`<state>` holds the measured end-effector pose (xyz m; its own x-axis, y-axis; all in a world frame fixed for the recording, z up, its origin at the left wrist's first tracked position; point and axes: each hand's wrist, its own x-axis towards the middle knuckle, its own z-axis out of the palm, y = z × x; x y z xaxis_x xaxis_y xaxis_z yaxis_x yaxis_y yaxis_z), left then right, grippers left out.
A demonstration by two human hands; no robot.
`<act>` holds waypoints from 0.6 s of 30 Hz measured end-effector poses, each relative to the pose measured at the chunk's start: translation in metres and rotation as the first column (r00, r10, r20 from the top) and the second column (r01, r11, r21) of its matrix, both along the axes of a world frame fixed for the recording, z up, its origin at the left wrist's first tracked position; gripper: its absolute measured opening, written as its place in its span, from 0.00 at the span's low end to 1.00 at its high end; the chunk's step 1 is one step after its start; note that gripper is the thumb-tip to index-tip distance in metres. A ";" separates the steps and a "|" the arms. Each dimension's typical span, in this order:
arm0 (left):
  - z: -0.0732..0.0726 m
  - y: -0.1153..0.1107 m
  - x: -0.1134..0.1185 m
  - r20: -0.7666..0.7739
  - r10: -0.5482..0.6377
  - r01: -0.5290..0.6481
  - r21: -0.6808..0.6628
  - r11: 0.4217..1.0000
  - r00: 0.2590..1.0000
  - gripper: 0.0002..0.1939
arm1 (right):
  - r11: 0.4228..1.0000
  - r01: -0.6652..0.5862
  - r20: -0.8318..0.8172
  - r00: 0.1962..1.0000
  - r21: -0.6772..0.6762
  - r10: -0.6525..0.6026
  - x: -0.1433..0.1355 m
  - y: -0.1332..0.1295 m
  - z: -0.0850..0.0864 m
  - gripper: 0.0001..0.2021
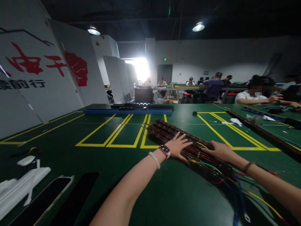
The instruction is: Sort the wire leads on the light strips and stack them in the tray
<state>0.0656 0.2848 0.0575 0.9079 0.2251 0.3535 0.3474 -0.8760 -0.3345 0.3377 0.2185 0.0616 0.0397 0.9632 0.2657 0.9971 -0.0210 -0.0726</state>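
Observation:
A long bundle of dark brown strips [162, 130], with thin red and yellow wires among them, lies slantwise on the green table. My left hand [177, 146] rests flat on top of it with the fingers spread. Farther right, my right hand [219, 151] is closed over the bundle's far side, its fingertips bent down past the edge and partly hidden. Loose cables trail from the near right end: a green wire [208, 165] with a yellow sleeve close to my left thumb, and a blue cable [240, 191] ending in a metal ring lug.
Blue and black long profiles [129, 111] lie along the far table edge. A brown strip [265, 133] with cables runs along the right. White parts [25, 188] and a black panel [77, 194] lie at the near left. A co-worker [255, 94] sits at the right.

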 end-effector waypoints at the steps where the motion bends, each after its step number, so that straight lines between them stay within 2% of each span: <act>1: -0.001 -0.002 0.017 -0.010 -0.016 0.016 0.020 1.000 1.000 0.49 | 1.000 0.011 -0.032 0.999 0.012 -0.011 0.017 -0.008 -0.005 0.35; 6: -0.002 -0.015 0.094 -0.070 -0.123 0.131 0.132 0.983 0.990 0.49 | 0.985 0.172 -0.119 0.977 -0.027 -0.174 0.099 -0.041 -0.028 0.34; 8: -0.001 -0.025 0.118 -0.046 -0.108 0.115 0.189 0.975 0.993 0.50 | 0.977 0.210 -0.133 0.968 -0.034 -0.213 0.127 -0.053 -0.030 0.33; 11: -0.003 -0.045 0.142 0.116 -0.030 -0.001 0.257 0.966 0.993 0.56 | 0.953 0.298 -0.096 0.948 -0.057 -0.302 0.151 -0.065 -0.023 0.34; 14: -0.006 -0.068 0.145 0.207 0.042 -0.093 0.244 0.965 0.977 0.59 | 0.942 0.306 0.022 0.950 0.136 -0.312 0.145 -0.064 -0.006 0.37; 16: -0.006 -0.083 0.132 0.201 0.054 -0.098 0.213 0.972 0.978 0.55 | 0.940 0.194 0.095 0.969 0.282 -0.229 0.122 -0.057 0.004 0.36; 18: -0.003 -0.095 0.107 0.189 0.077 -0.109 0.165 0.980 0.979 0.46 | 0.947 0.061 0.161 0.980 0.315 -0.116 0.087 -0.047 0.007 0.33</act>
<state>0.1725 0.1901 0.0548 0.8036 0.2259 0.5507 0.4930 -0.7709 -0.4032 0.4245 0.1715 0.0686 0.0469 0.8284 0.5582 0.9897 -0.1142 0.0864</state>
